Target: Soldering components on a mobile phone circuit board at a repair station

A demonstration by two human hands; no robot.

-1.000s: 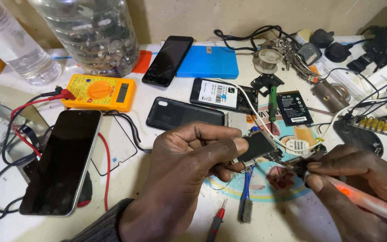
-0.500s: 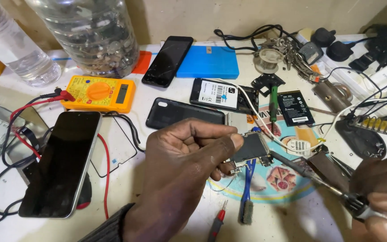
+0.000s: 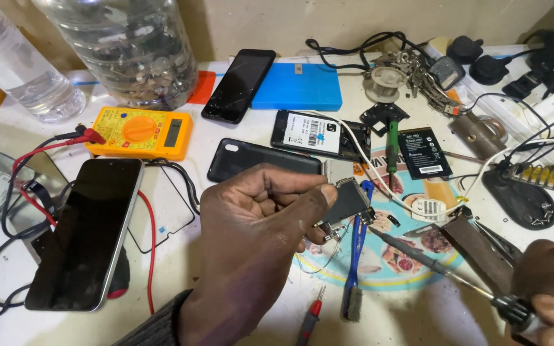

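One small circuit board (image 3: 349,200) is held above the middle of the worktop (image 3: 238,291), pinched at its left edge between the thumb and fingers of the left hand (image 3: 254,230). One screwdriver (image 3: 444,269) slants up from the lower right, its thin tip just beside the board's lower right corner; the right hand (image 3: 549,288) wraps its black handle in a closed grip at the frame's edge.

Under the board lies a round colourful mat (image 3: 411,250) with a blue brush (image 3: 355,269) on it. Four phones lie about: one large dark phone (image 3: 84,234) at the left, a black one (image 3: 238,85) by a blue case (image 3: 297,87), an opened one (image 3: 318,133), and a face-down one (image 3: 261,160) partly hidden by the left hand. One yellow multimeter (image 3: 139,132) sits with red and black leads, one loose battery (image 3: 424,152) to the right, and two clear plastic bottles (image 3: 123,45) stand at the back. The left wrist bends inward, knuckles up.
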